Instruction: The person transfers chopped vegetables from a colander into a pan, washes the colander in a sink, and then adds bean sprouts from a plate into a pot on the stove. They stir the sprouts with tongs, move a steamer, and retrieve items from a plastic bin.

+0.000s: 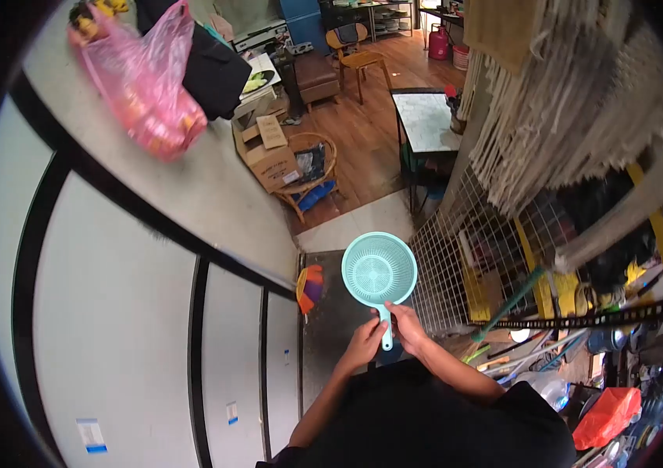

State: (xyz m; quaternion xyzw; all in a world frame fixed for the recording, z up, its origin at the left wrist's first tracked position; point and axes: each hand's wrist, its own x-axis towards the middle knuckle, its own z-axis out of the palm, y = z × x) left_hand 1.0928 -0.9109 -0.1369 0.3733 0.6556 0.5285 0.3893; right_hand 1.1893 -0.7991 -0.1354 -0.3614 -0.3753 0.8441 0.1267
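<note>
A mint-green plastic colander [379,269] with a slotted basin and a straight handle is held out in front of my body. Its basin faces up toward the camera and looks bare inside. My right hand [407,326] grips the handle from the right, with the thumb close to where it joins the rim. On the other side, my left hand [363,342] pinches the same handle with its fingertips. The handle's end, with a small hole, sticks out below both hands.
White panels [124,312] with black frames line the left. A wire grid [456,257] stands to the right, below hanging mop strings [542,101]. Ahead are a cardboard box [270,164], a rattan chair [316,168], a marble-top table [425,121] and a wooden chair [359,58].
</note>
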